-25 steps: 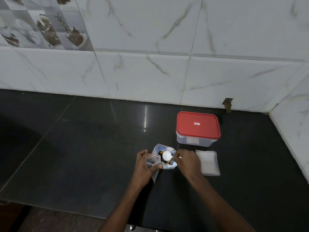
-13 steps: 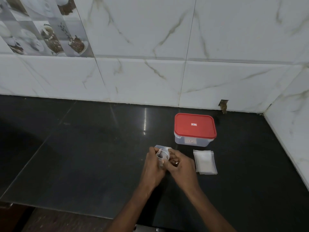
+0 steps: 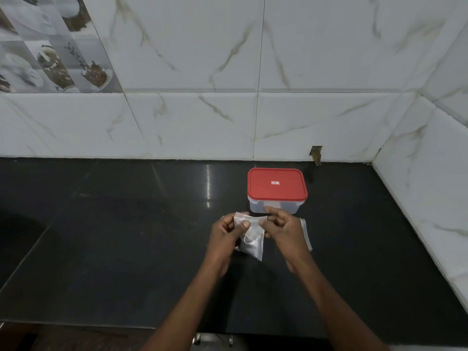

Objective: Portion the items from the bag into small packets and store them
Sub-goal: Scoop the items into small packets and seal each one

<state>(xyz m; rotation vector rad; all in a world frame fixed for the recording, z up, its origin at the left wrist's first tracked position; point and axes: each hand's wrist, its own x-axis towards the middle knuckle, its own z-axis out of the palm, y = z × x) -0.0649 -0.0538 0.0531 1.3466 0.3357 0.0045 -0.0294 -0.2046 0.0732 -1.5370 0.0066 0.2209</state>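
left hand (image 3: 225,233) and right hand (image 3: 285,229) pinch clear packet (image 3: 253,243) (lid label (image 3: 275,183) unreadable).

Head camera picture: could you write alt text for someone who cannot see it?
A left hand and a right hand pinch the top edge of a small clear packet over a black counter. Just behind stands a clear box, its red lid on; flat packets lie by the right hand.
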